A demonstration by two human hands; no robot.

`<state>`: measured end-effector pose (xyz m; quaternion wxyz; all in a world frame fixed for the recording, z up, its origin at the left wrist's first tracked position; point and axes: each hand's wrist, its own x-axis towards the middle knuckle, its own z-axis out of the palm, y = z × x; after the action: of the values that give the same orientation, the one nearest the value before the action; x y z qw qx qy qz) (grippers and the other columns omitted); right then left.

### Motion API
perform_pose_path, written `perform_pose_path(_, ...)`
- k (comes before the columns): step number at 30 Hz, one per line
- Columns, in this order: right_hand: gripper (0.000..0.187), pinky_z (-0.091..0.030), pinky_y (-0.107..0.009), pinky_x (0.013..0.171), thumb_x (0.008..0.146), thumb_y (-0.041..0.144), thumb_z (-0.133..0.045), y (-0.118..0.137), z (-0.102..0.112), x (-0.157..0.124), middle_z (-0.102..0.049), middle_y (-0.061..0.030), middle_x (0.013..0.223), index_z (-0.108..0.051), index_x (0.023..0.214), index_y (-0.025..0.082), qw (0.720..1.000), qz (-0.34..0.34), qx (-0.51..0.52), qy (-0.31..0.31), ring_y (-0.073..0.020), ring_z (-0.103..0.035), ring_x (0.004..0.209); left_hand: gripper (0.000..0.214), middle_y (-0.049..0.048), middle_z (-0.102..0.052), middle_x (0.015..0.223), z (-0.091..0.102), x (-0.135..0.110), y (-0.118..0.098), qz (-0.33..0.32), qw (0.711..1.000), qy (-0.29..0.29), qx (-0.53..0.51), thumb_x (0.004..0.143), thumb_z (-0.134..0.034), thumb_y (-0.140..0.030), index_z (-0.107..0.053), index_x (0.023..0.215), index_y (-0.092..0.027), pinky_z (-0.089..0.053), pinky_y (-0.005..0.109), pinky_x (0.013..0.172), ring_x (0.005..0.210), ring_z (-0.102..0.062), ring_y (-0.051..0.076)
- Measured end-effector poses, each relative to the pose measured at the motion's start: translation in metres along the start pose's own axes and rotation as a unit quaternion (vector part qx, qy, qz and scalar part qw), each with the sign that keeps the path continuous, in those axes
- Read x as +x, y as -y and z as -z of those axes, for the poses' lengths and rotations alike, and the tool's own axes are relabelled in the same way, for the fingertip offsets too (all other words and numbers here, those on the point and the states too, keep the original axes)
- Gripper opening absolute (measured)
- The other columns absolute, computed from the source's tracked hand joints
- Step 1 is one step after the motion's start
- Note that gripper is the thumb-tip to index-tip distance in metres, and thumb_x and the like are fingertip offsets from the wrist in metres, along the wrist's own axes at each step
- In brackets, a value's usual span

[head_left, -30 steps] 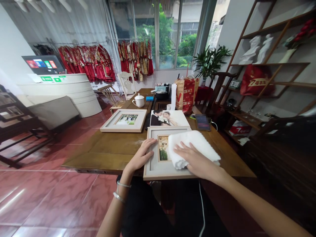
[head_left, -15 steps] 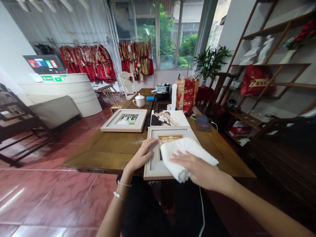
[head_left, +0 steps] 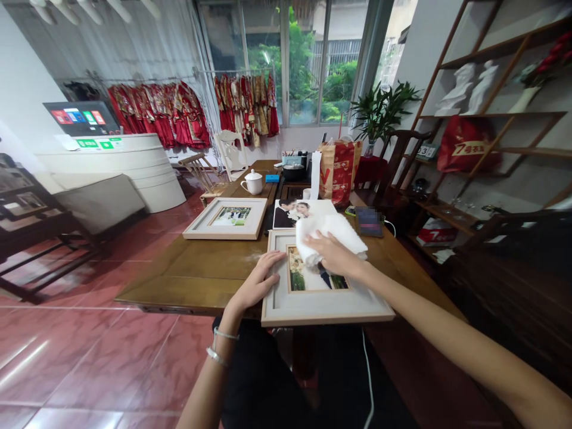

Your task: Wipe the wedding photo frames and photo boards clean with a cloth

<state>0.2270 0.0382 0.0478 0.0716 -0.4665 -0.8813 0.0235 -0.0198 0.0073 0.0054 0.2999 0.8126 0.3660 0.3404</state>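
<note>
A pale wooden picture frame (head_left: 313, 301) with a wedding photo lies flat at the near edge of the wooden table (head_left: 205, 268). My left hand (head_left: 258, 281) rests on the frame's left border, fingers spread flat, holding it steady. My right hand (head_left: 333, 253) presses a white towel (head_left: 330, 229) onto the top of the frame's glass, fingers curled onto the cloth. The photo's lower part shows uncovered beneath my hand.
A second framed photo (head_left: 227, 217) and an unframed print (head_left: 290, 213) lie farther back. A phone (head_left: 367, 221), a red gift bag (head_left: 337, 170), a white teapot (head_left: 253, 182) and a tea tray stand beyond. Shelving (head_left: 482, 113) is on the right, red tiled floor on the left.
My right hand has swept the towel from the frame's lower right up to its top edge, uncovering the photo. The left hand has stayed on the frame's left side.
</note>
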Motion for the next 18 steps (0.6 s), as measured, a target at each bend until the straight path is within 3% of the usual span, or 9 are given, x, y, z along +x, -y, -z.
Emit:
perform_pose_path(5, 0.081, -0.024, -0.045, 0.111, 0.061, -0.006, -0.037, 0.036, 0.017, -0.051, -0.044, -0.0050, 0.143, -0.044, 0.138, 0.018, 0.985, 0.123, 0.091, 0.085, -0.0232, -0.027, 0.138, 0.047, 0.0110, -0.041, 0.140, 0.000, 0.000, 0.001, 0.007, 1.000, -0.003, -0.006, 0.085, -0.047, -0.018, -0.047, 0.133, -0.019, -0.018, 0.045, 0.117, 0.136, -0.029, 0.025)
perform_pose_path(7, 0.078, -0.029, -0.042, 0.109, 0.063, -0.005, -0.038, 0.041, 0.032, -0.073, -0.048, -0.0045, 0.140, -0.047, 0.136, 0.019, 0.980, 0.114, 0.109, 0.122, -0.0241, -0.032, 0.135, 0.047, 0.0098, -0.041, 0.141, 0.000, 0.000, 0.000, 0.004, 1.000, -0.004, -0.008, 0.086, -0.046, -0.018, -0.046, 0.133, -0.020, -0.017, 0.045, 0.117, 0.137, -0.029, 0.025)
perform_pose_path(10, 0.073, -0.036, -0.040, 0.105, 0.065, -0.005, -0.038, 0.035, 0.048, -0.089, -0.054, -0.0046, 0.135, -0.053, 0.131, 0.022, 0.986, 0.042, 0.068, 0.149, -0.0257, -0.041, 0.130, 0.048, 0.0086, -0.042, 0.141, 0.000, -0.001, -0.001, 0.000, 1.000, -0.004, -0.005, 0.086, -0.046, -0.017, -0.046, 0.133, -0.022, -0.017, 0.045, 0.117, 0.136, -0.029, 0.024)
perform_pose_path(14, 0.072, -0.033, -0.047, 0.106, 0.065, -0.007, -0.039, 0.002, 0.039, -0.067, -0.054, -0.0072, 0.135, -0.054, 0.129, 0.021, 0.994, -0.059, -0.025, 0.088, -0.0297, -0.038, 0.132, 0.047, 0.0079, -0.042, 0.141, 0.000, -0.001, -0.002, -0.001, 1.000, -0.003, 0.002, 0.086, -0.045, -0.018, -0.046, 0.133, -0.022, -0.018, 0.045, 0.117, 0.136, -0.030, 0.024)
perform_pose_path(18, 0.074, -0.029, -0.051, 0.107, 0.066, -0.009, -0.037, -0.021, 0.021, -0.022, -0.047, -0.0086, 0.141, -0.048, 0.135, 0.018, 0.998, -0.050, -0.031, 0.019, -0.0298, -0.030, 0.136, 0.048, 0.0079, -0.041, 0.141, 0.000, 0.000, 0.000, 0.000, 1.000, 0.000, 0.012, 0.086, -0.045, -0.017, -0.045, 0.134, -0.022, -0.018, 0.045, 0.117, 0.137, -0.029, 0.024)
